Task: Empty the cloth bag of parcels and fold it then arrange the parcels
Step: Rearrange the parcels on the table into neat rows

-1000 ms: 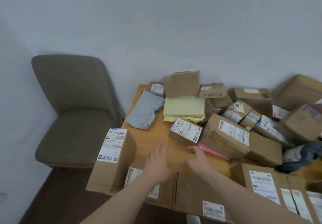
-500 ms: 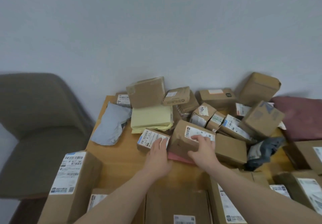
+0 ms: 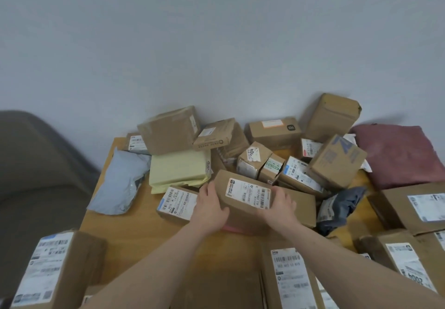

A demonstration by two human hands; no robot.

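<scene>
A brown cardboard box with a white label sits mid-table on a pink flat parcel. My left hand grips the box's left end and my right hand grips its right end. A folded maroon cloth bag lies at the back right. Around the box lie several parcels: a smaller labelled box to its left, a pale yellow package and a grey poly mailer.
The wooden table stands against a pale wall. More labelled boxes line the near edge, one at the front left and one at the front right. A dark poly bag lies to the right. A brown chair stands on the left.
Both hands reached forward from the bare table top and took hold of the labelled box's ends. The view swung right, so the chair slid to the left edge.
</scene>
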